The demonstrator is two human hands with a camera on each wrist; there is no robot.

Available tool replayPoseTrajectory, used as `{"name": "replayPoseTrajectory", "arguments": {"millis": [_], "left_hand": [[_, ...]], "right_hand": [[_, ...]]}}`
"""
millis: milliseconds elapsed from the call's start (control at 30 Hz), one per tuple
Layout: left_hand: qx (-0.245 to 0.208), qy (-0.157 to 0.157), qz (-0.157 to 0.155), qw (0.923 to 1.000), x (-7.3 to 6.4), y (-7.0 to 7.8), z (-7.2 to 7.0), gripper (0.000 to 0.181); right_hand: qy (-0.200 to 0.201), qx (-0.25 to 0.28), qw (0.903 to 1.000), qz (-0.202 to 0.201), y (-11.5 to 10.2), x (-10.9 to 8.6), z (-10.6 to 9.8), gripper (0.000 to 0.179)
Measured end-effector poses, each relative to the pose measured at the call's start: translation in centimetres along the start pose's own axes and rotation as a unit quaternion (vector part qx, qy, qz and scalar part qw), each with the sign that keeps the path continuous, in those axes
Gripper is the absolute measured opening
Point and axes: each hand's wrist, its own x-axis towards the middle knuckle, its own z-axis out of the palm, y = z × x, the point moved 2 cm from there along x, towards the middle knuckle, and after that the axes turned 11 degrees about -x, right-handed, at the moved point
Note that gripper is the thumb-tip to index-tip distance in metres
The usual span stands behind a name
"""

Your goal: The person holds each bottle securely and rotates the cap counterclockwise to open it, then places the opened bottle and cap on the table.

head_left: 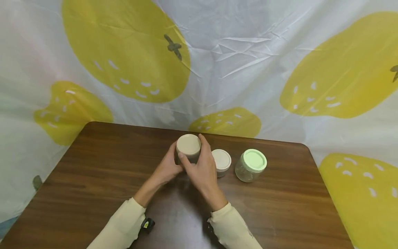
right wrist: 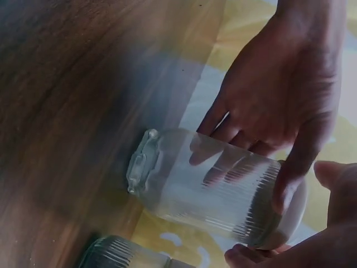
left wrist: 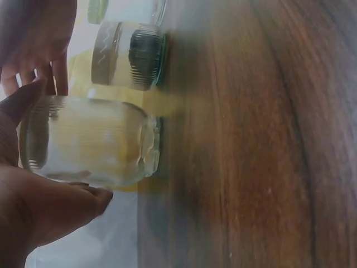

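Observation:
A clear ribbed glass jar [head_left: 188, 145] with a cream lid stands upright between both hands, its base close to the wooden tabletop. My left hand [head_left: 166, 167] holds it from the left, fingers along the glass and thumb near the lid, as the right wrist view shows of that hand [right wrist: 279, 84]. From the other side my right hand [head_left: 203, 167] grips around the lid, its thumb at the front and fingers behind. Through the glass [left wrist: 95, 142] no contents show. Just right of the right hand sits a shorter jar [head_left: 221, 160] with a white lid.
Farther right on the brown wooden table [head_left: 280, 197] is a clear jar [head_left: 251, 165] with a light green lid. A white cloth with yellow fruit prints [head_left: 236, 69] hangs right behind the table's back edge.

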Motion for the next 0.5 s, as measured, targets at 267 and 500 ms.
{"name": "replayPoseTrajectory", "arguments": {"millis": [267, 500], "left_hand": [[-0.022, 0.033, -0.002, 0.9992, 1.2, -0.8, 0.8, 0.096], [-0.048, 0.044, -0.003, 0.9978, 1.3, -0.7, 1.3, 0.094]], "right_hand": [[0.02, -0.029, 0.9992, 0.016, -0.1, 0.0, 0.6, 0.092], [0.036, -0.04, 0.9984, 0.019, -0.2, 0.0, 1.2, 0.092]]}}
